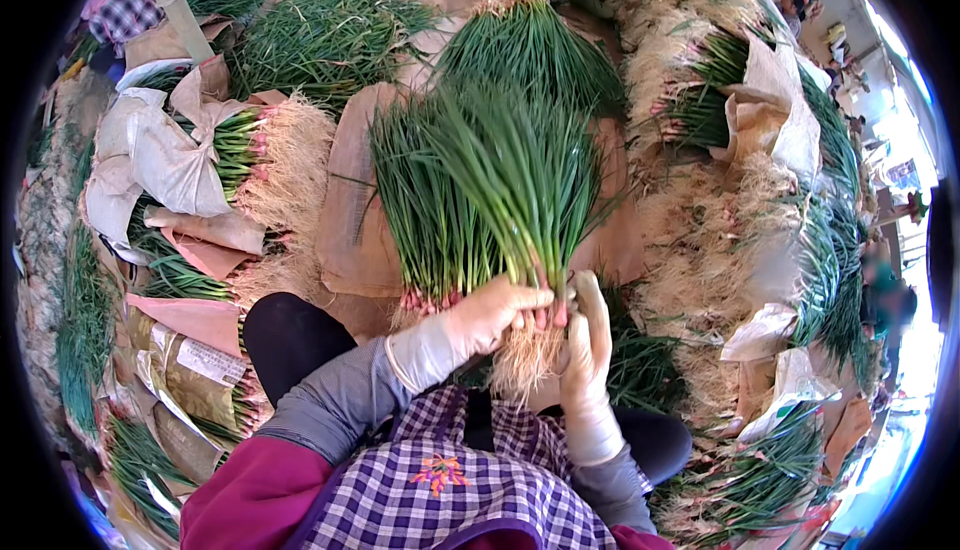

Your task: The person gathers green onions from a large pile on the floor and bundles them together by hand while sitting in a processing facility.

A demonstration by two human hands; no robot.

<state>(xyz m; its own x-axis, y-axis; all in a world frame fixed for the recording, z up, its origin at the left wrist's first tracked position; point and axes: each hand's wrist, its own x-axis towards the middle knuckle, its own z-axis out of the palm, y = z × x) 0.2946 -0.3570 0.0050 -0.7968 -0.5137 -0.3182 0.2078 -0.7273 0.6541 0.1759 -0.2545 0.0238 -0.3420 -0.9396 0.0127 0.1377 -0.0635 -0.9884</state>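
A fanned bunch of spring onions [505, 185] with reddish bulbs is held upright in front of me, its green leaves pointing away and its pale roots [524, 360] hanging toward my lap. My gloved left hand [490, 312] is closed around the lower stems, thumb across them. On the other side, my gloved right hand [588, 340] has its fingers closed at the bulbs by the bunch's right edge. Just beyond, a row of spring onions [430, 220] lies on brown paper [355, 240], partly covered by the held bunch.
A larger bundle [540, 45] lies farther off, roots away from me. Loose green leaves [335, 40] are heaped at the far left. Wrapped bundles [255, 155] line the left side, and a long stack of rooted bundles [715, 250] runs along the right. Other people [885, 295] are at the right edge.
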